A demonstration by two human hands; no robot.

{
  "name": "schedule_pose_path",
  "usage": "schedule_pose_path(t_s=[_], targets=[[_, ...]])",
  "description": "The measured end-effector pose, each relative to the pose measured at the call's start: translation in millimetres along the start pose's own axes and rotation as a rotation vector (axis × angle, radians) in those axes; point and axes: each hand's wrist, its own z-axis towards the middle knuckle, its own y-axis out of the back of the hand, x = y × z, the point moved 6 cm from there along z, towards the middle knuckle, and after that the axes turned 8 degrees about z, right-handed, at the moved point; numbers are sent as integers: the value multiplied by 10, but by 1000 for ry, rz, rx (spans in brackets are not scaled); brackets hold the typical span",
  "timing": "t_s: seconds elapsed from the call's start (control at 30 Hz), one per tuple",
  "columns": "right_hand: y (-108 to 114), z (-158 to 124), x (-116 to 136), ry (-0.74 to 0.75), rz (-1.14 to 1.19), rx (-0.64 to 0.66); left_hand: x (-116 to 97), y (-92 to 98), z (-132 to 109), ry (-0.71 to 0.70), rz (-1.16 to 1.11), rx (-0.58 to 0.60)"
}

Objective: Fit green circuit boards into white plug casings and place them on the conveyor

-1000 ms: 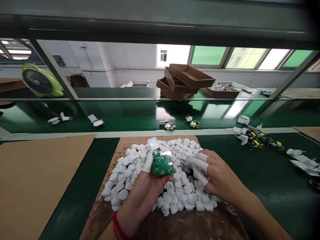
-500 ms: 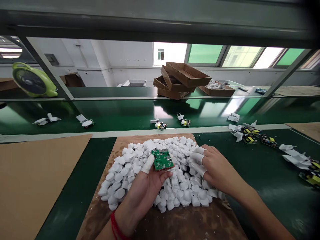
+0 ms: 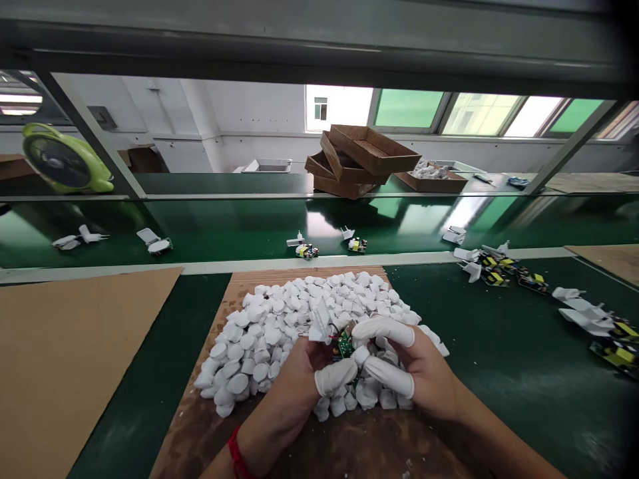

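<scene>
My left hand [image 3: 305, 374] is closed around a green circuit board [image 3: 345, 343], its thumb in a white finger cot. A white plug part [image 3: 320, 323] stands up at the board's left end, with thin wires beside it. My right hand [image 3: 417, 359], also in white finger cots, pinches a small white piece [image 3: 360, 355] against the board's edge, close to my left thumb. The fingers hide much of the board. Beneath both hands spreads a heap of small white pieces [image 3: 269, 332] on a brown board [image 3: 309, 446].
Behind runs a green conveyor belt [image 3: 229, 229] carrying circuit boards with white plugs [image 3: 306, 251]. More such assemblies [image 3: 494, 269] lie in a row at right. Cardboard [image 3: 84, 346] covers the left. Cardboard trays [image 3: 374, 150] and a green fan [image 3: 64, 159] stand on the upper shelf.
The circuit board has been turned, so its plug part now shows upright. My right hand has left the heap and come to the board with a white piece. Items on the belt have shifted left.
</scene>
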Motion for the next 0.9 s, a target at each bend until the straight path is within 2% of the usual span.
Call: schedule_pose_path(t_s=[0.27, 0.43, 0.63, 0.73, 0.9], targets=[[-6, -12, 33, 136, -4, -90, -62, -81, 24, -131, -87, 112], [1, -20, -10, 123, 2, -133, -31, -43, 7, -89, -52, 76], [-15, -30, -19, 145, -162, -120, -31, -40, -9, -75, -74, 67], [-8, -26, -22, 135, -169, -145, -34, -62, -17, -59, -63, 88], [-30, -7, 4, 143, -119, -112, -46, -100, -15, -93, -77, 133]])
